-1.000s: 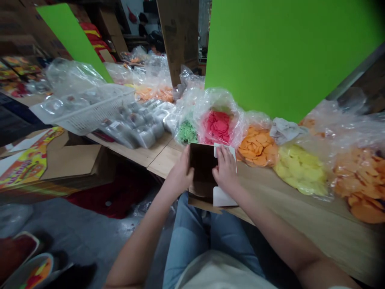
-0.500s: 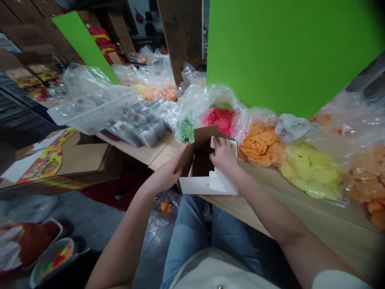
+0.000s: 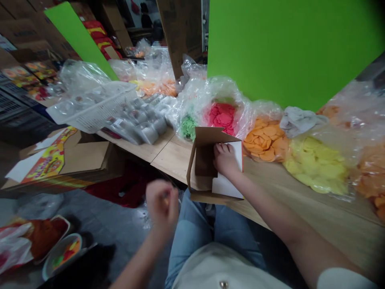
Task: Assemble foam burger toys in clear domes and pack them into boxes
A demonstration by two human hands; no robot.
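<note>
An open cardboard box, brown inside with white panels on its right side, stands at the table's front edge above my lap. My right hand reaches into it, fingers bent against the white inner panel; the fingertips are partly hidden. Left of the box and apart from it, my left hand is in the air, curled and smeared by motion, so its fingers do not show clearly. Behind the box lie clear bags of green pieces, red pieces and orange pieces.
A bag of yellow pieces lies on the wooden table at right. Clear plastic cups and a white basket stand at left. Flattened printed cartons are stacked below. A green board rises behind.
My left hand has let go of the box's left side and moved down and left. The box's near side now stands as a brown flap; my right hand has gone slightly lower inside.
</note>
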